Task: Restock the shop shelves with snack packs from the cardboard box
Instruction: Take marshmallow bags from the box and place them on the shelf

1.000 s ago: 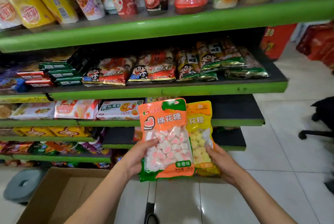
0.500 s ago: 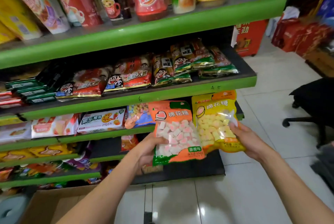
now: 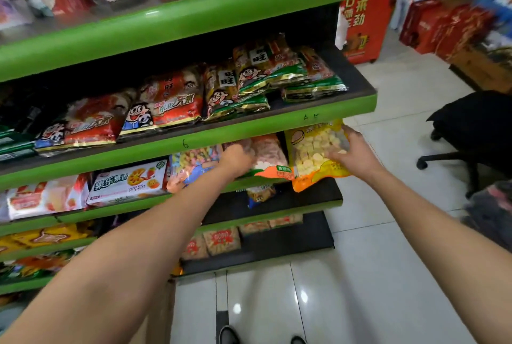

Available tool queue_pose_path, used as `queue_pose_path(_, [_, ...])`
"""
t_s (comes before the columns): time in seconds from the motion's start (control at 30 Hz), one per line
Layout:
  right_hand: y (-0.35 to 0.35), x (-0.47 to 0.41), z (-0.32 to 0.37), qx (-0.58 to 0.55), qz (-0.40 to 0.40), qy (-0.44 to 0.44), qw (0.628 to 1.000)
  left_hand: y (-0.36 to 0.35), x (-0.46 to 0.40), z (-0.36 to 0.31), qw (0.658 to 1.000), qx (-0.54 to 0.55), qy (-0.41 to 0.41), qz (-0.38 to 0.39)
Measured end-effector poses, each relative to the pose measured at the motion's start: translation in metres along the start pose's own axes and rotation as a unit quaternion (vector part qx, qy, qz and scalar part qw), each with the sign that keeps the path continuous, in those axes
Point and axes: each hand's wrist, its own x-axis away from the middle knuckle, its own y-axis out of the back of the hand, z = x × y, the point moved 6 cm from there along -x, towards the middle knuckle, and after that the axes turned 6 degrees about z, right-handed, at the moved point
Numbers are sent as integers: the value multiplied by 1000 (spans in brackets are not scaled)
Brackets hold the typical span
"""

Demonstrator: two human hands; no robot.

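Green-edged dark shelf (image 3: 194,188) carries an orange marshmallow pack (image 3: 270,158) and a yellow marshmallow pack (image 3: 313,155). White biscuit box (image 3: 127,182) sits further left.

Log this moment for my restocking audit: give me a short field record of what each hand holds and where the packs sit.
left hand: grips the pink marshmallow pack, pushing it onto the third shelf
right hand: grips the yellow marshmallow pack by its right edge
pack relation: side by side, yellow one to the right, its lower end overhanging the shelf edge
left neighbour: colourful candy bag on the same shelf
shelf above: rice cracker bags
cardboard box: not clearly visible
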Motion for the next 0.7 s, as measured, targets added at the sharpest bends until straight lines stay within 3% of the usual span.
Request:
queue_pose_path(0.13, [-13,12,9,303,-33,59,950,-25,9,-7,954,-288,-79,-33])
queue_pose_path(0.3, [-51,27,11,435,71,76,895,-65,6,11,933,-329,-111,97])
queue_pose_path(0.7, [-64,-45,12,404,196,20,894,-63,-55,17,948,-286,-74,116])
